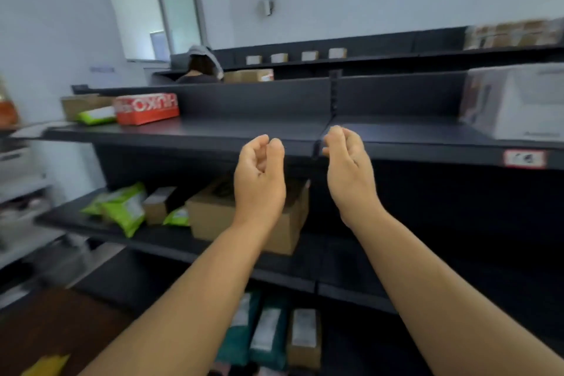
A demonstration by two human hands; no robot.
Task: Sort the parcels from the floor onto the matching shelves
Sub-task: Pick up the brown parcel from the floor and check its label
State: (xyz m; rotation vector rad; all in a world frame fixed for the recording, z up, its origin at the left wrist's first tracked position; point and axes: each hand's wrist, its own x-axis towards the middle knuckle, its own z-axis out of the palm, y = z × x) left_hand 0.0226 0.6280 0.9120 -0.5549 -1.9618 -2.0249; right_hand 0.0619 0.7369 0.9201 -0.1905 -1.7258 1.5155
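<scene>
While both hands (259, 174) (348, 162) hang empty, fingers (276, 147) curl loosely inward.

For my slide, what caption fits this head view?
Two empty hands raised before dark parcel shelves.

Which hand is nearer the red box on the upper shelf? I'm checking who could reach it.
Left. The left hand hangs right of and below the red box; the right hand is farther right, beyond the shelf divider.
</scene>
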